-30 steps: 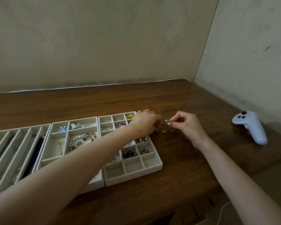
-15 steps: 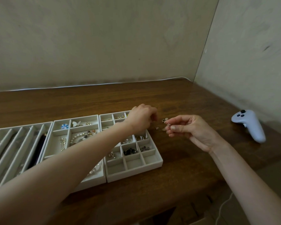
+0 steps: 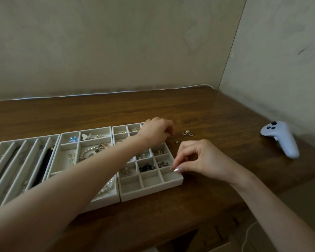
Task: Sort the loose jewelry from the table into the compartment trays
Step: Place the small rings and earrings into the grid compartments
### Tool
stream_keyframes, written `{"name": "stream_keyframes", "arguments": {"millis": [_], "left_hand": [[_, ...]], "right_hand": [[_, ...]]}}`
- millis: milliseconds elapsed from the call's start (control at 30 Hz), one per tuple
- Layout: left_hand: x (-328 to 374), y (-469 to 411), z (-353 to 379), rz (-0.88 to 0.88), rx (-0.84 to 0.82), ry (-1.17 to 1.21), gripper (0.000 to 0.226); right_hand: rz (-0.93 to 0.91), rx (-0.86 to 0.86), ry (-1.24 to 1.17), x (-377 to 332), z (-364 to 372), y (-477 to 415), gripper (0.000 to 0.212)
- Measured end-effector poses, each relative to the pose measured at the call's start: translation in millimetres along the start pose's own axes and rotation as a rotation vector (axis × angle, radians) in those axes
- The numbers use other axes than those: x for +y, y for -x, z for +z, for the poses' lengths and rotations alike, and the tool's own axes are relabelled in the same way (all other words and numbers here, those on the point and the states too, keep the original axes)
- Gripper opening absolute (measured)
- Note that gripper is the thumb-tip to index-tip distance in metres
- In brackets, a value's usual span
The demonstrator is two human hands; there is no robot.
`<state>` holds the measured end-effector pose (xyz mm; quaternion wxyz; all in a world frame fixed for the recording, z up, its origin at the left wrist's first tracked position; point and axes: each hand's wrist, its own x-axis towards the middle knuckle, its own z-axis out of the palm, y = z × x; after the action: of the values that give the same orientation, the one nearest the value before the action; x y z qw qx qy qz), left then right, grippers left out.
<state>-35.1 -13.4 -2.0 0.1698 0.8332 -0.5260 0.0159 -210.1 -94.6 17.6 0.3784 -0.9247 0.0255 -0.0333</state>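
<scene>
Right hand [image 3: 198,160]: fingers curled, thumb and forefinger closed in a pinch. The pinch sits above the near right corner of the grid tray [image 3: 149,194], over the right-hand column of compartments. A thin, pale small piece [image 3: 171,167] shows at the fingertips; it is too small to identify.

Left hand [image 3: 156,130]: fingers curled downward, with the knuckles up. It lies across the far right corner of the grid tray, and its fingertips reach past the tray edge to the tabletop [image 3: 207,110]. Whether it holds anything cannot be told. The left forearm crosses the grid tray and the middle tray [image 3: 107,201] diagonally.

Loose jewelry:
- A cluster of small rings [image 3: 187,132] lies on the tabletop just right of the left hand.
- A single tiny item [image 3: 176,142] lies between that cluster and the right hand, near the tray's right wall.

Trays: three white trays stand side by side, touching.
- Grid tray, rightmost: several compartments hold small pieces, including dark pieces [image 3: 146,167] in one cell. The nearest row shows bare lining.
- Middle tray: holds a pearl bracelet [image 3: 87,151], a blue flower piece [image 3: 73,139] and a white butterfly piece [image 3: 85,136].
- Slotted tray [image 3: 29,138], leftmost: has long, narrow channels. A dark strap-like item [image 3: 44,164] lies in one of them.

A white game controller [image 3: 280,137] rests on the tabletop, well apart to the right, near the side wall.
</scene>
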Motion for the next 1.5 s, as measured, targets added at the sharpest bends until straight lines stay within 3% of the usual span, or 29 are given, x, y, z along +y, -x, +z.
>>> {"name": "stream_keyframes", "arguments": {"millis": [367,633,867,1067,1233,1400,1500], "left_hand": [[18,-13,10,0.042,-0.071,-0.096,0.007],[16,12,-17,0.004,-0.055,0.089,0.009],[35,69,-48,0.113,-0.198,0.195,0.014],[38,80,-37,0.225,-0.252,-0.011,0.005],[34,79,-32,0.224,-0.304,0.017,0.007],[30,74,-31,0.15,-0.181,0.118,0.009],[28,70,-30,0.078,-0.069,0.174,0.008]], "right_hand": [[-0.011,-0.054,0.178,-4,6,-4,0.009],[0.139,0.396,-0.091,38,-16,-18,0.011],[0.169,0.571,-0.207,72,-20,-33,0.009],[0.189,0.475,-0.125,74,-19,-36,0.012],[0.166,0.349,0.031,66,-15,-38,0.016],[0.144,0.334,0.186,64,-10,-45,0.008],[0.156,0.338,0.146,63,-13,-45,0.007]]}}
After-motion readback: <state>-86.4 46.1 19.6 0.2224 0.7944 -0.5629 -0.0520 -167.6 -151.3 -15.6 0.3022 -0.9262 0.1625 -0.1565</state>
